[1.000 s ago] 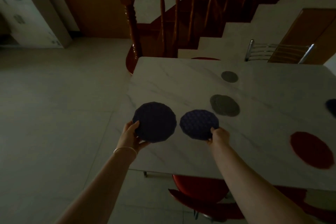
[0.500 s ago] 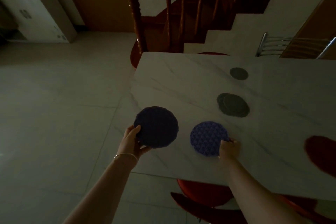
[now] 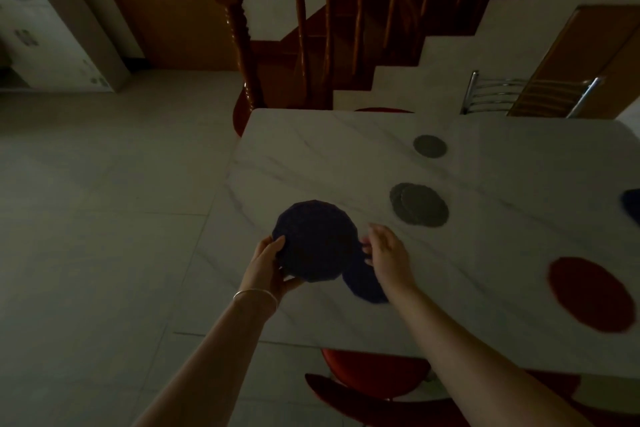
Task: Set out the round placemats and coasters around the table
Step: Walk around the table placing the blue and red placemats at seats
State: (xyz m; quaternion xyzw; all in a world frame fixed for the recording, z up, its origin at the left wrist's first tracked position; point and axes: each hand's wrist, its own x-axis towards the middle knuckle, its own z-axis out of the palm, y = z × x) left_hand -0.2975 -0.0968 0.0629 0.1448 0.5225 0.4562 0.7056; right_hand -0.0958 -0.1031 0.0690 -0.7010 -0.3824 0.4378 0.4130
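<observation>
**Dark blue mat held over counter's near-left corner**

Left hand (image 3: 268, 262), grip clenched on the left rim of a round dark blue placemat (image 3: 314, 241), thumb on top, fingers beneath. Mat raised above the white marbled counter (image 3: 311, 156), tilted toward the camera, over the near-left corner. Thin bracelet (image 3: 254, 295) on the left wrist.

Right hand (image 3: 386, 253) just right of that mat, fingers curled loosely at its right rim; cannot tell whether this grip pinches the rim or only touches it. Under the right palm, a 2nd dark blue mat (image 3: 363, 282) flat on the counter, partly hidden by the hand and by the held mat.

Farther back on the counter: 2 grey mats (image 3: 420, 204) overlapped in 1 pile, well apart from both hands, and 1 small grey coaster (image 3: 430, 146) beyond them. At the right: 1 red placemat (image 3: 590, 295) flat near the front edge, plus a sliver of another dark blue piece (image 3: 632, 206) cut off by the frame.

Red chair seat (image 3: 374, 374) tucked below the near edge; chrome chair back (image 3: 526, 97) behind the far side; wooden stair rail (image 3: 239, 28) beyond the counter.
</observation>
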